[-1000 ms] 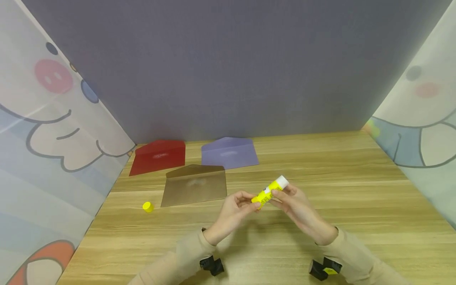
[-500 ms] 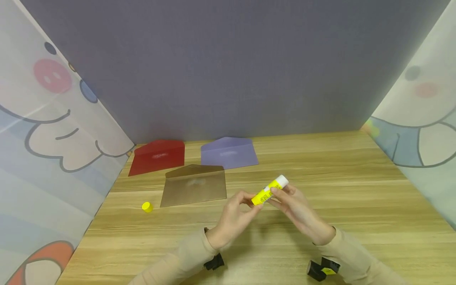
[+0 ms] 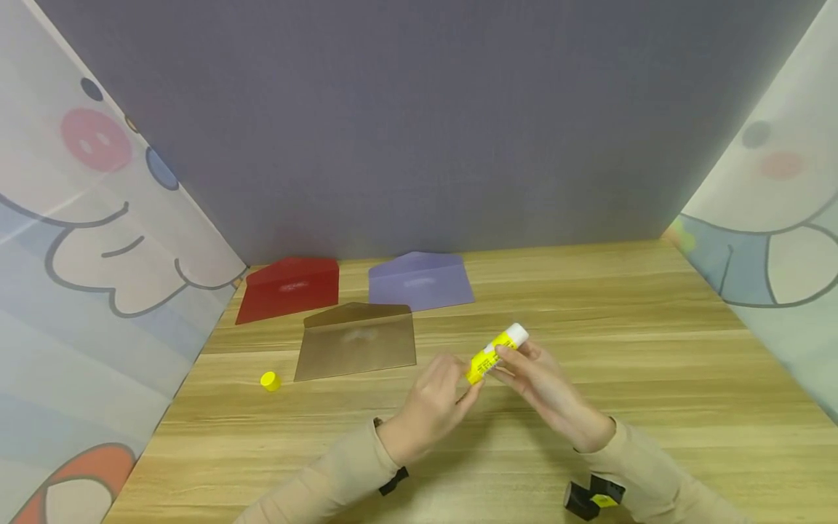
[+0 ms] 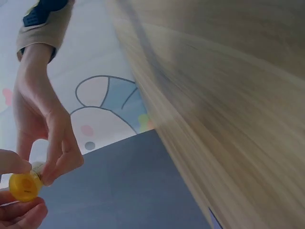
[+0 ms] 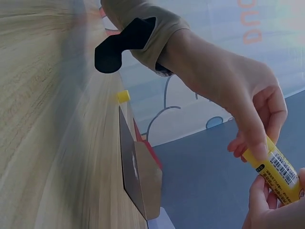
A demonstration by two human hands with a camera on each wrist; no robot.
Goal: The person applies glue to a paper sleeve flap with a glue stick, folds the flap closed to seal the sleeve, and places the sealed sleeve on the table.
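Note:
A yellow glue stick (image 3: 487, 356) with a white upper end is held tilted above the table between both hands. My left hand (image 3: 425, 404) pinches its yellow lower end between thumb and fingers; the left wrist view shows the round yellow base (image 4: 25, 187) up close. My right hand (image 3: 546, 389) grips the barrel nearer the white end, and in the right wrist view a barcode (image 5: 283, 167) shows on the barrel. The yellow cap (image 3: 270, 380) stands apart on the table at the left.
Three envelopes with raised flaps lie on the wooden table (image 3: 622, 342): red (image 3: 291, 290) at back left, purple (image 3: 422, 282) at back middle, brown (image 3: 358, 342) in front. Each bears a whitish smear. A grey panel (image 3: 432, 131) stands behind, with printed cloths (image 3: 85, 240) at both sides.
My left hand has rolled over at the base of the glue stick, its back now turned more upward. The right hand and the envelopes stay almost where they were.

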